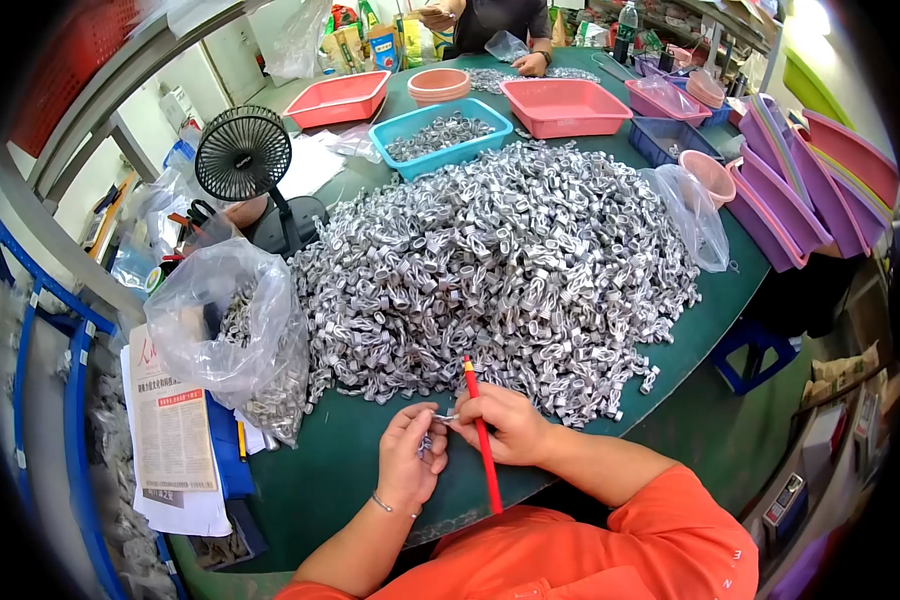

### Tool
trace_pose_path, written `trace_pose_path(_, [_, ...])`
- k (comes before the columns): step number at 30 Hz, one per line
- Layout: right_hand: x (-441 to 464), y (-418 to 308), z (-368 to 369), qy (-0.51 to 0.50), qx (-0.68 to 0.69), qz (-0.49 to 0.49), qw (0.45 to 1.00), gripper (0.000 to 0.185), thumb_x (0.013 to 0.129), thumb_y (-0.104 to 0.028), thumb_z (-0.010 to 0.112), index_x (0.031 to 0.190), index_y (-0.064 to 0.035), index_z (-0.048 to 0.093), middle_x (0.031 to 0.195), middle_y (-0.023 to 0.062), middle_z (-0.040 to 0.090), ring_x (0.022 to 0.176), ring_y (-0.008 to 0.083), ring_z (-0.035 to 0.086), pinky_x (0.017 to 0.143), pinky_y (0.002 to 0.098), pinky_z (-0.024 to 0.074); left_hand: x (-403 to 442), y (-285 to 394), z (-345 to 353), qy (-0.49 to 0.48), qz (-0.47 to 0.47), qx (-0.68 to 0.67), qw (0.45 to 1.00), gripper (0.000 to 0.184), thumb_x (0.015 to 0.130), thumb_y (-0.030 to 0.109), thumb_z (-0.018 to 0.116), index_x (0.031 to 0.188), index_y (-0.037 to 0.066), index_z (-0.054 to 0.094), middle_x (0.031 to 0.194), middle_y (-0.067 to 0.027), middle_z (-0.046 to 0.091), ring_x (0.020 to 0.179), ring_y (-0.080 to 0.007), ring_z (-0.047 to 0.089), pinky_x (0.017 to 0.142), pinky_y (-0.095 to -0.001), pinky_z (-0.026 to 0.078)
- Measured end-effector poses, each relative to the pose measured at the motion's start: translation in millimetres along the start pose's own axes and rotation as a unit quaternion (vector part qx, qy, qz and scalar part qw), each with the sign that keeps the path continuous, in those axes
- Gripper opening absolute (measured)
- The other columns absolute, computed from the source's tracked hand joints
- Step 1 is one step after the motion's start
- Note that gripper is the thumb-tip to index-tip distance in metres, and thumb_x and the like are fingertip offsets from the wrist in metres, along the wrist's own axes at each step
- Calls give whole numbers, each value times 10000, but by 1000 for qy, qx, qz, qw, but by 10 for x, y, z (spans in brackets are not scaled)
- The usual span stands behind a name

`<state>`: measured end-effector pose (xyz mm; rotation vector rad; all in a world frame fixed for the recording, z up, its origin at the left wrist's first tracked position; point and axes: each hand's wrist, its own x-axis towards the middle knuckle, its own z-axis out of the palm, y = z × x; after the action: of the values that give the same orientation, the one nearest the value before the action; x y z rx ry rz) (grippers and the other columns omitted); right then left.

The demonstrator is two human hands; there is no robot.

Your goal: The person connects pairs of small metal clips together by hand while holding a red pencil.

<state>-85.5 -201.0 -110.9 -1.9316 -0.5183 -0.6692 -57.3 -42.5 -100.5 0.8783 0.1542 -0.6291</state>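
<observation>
Near the front edge of the green table, my left hand (410, 458) is closed around one or more small silvery metal fittings (425, 443), pinching them between thumb and fingers. My right hand (505, 424) meets it at the fingertips and grips a red pencil (483, 440), which slants between the hands with its tip toward the pile. A small metal piece shows between the two sets of fingertips; its exact shape is too small to make out. Just beyond both hands rises a large heap of silvery metal fittings (500, 270).
A plastic bag of fittings (270, 400) stands left, beside a newspaper (175, 425) and a black fan (243, 155). Behind the heap are a blue tray (380, 135) and a pink tray (565, 108). Purple trays (780, 205) lean at right. Another person's hand (532, 65) is across the table.
</observation>
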Motion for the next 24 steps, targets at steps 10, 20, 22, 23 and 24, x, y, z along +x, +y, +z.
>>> trace_pose_path(10, [58, -22, -41, 14, 9, -6, 1000, 182, 696, 21, 603, 834, -46, 505, 774, 100, 529, 646, 280, 557, 546, 335, 463, 1, -5, 3, 25, 39, 115, 992, 114, 871, 148, 499, 916, 46, 520, 687, -28, 524, 464, -70, 425, 334, -179, 298])
trace_pose_path(20, [-4, -44, 6, -164, -96, -48, 981, 214, 633, -38, 598, 821, -92, 513, 695, 71, 458, 658, 265, 513, 511, 368, 427, 41, 93, -44, 65, 79, 4, 995, 123, 893, 175, 448, 890, 66, 504, 654, -9, 491, 441, -59, 388, 317, -185, 274])
trace_pose_path(22, [-5, -32, 25, -146, -162, -37, 975, 206, 629, -40, 591, 815, -87, 516, 707, 67, 464, 670, 252, 505, 519, 359, 429, 38, 99, -35, 63, 75, 7, 995, 121, 891, 174, 449, 887, 67, 505, 656, -9, 490, 440, -59, 388, 317, -185, 272])
trace_pose_path(23, [-1, -29, 23, -147, -163, -34, 975, 206, 629, -40, 591, 815, -87, 516, 707, 67, 464, 670, 252, 505, 519, 359, 429, 36, 99, -33, 64, 68, 14, 996, 119, 890, 174, 451, 883, 68, 506, 657, -8, 490, 440, -59, 388, 317, -184, 270])
trace_pose_path(24, [7, -28, 16, -144, -172, -38, 974, 203, 626, -43, 587, 812, -85, 519, 711, 63, 465, 681, 247, 497, 534, 351, 429, 37, 99, -28, 63, 65, 13, 996, 119, 890, 174, 451, 883, 68, 506, 657, -8, 490, 440, -59, 388, 317, -184, 270])
